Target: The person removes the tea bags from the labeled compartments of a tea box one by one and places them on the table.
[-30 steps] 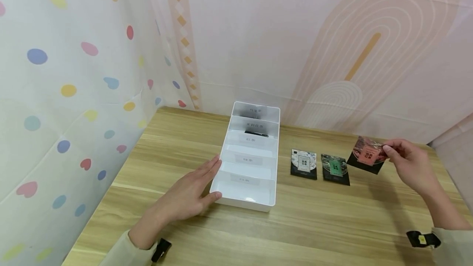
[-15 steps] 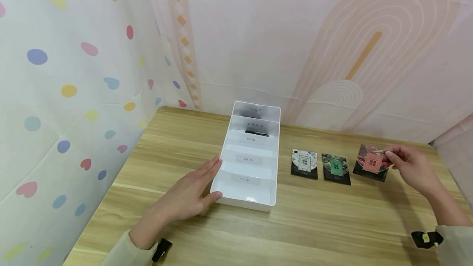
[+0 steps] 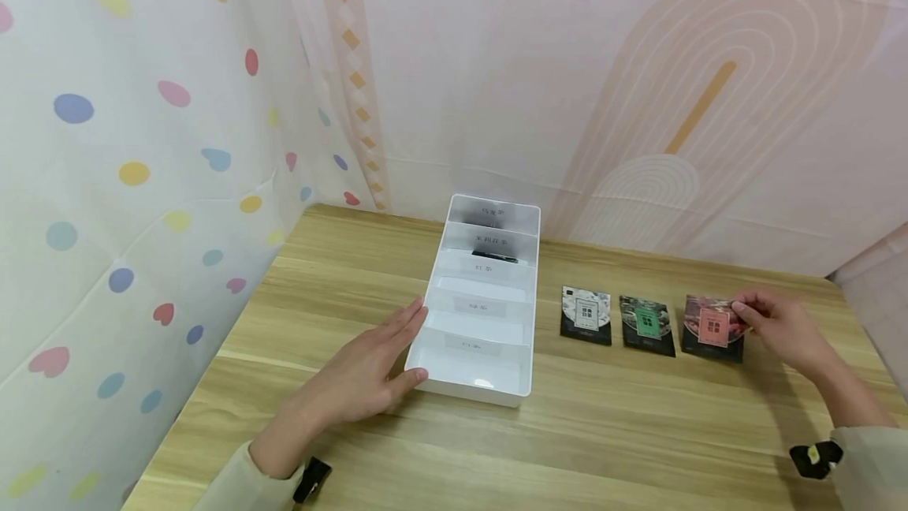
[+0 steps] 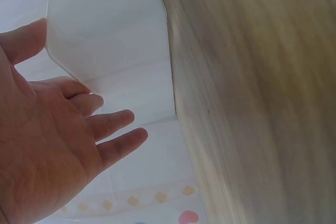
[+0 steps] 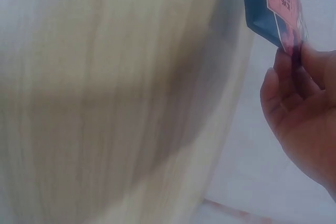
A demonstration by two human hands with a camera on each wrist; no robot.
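My left hand lies along the near left side of a white compartment box, fingers extended and touching its wall. The left wrist view has the same hand with fingers spread beside the box's corner. On the far right, my right hand pinches the right edge of a black tea sachet with a red label. In the right wrist view thumb and fingers hold that red-labelled sachet by one corner. Whether its lower edge touches the table cannot be told.
To the left of the red one lie a green-labelled sachet and a white-patterned sachet. A dark sachet stands in a rear compartment; paper labels mark the dividers. Patterned curtains border the wooden table.
My right hand has moved the red-labelled sachet slightly right and down toward the table, level with the other two. The left hand and the box stay put.
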